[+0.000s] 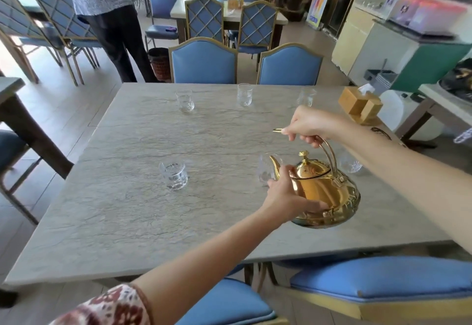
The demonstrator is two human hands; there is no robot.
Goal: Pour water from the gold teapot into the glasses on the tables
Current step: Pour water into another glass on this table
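The gold teapot (324, 192) is held above the grey stone-look table (127, 209), near its right edge and closer to the near edge. The right hand (310, 126) is closed around the top of the arched handle. The left hand (286, 194) is open and pressed flat against the left side of the teapot's body, below the spout. The spout points to the far left, with its tip over the rim of a clear glass (265, 171) that stands just behind the left hand.

Another glass (174, 175) stands near the middle of the near half of the table, and a third glass (351, 163) is partly hidden behind the right forearm, near the right edge. Three more glasses stand in a row along the far edge: left (185, 101), middle (244, 94) and right (306, 96). A wooden tissue box (358, 105) sits at the far right corner.

No brand, label or writing can be read on the teapot or the glasses.
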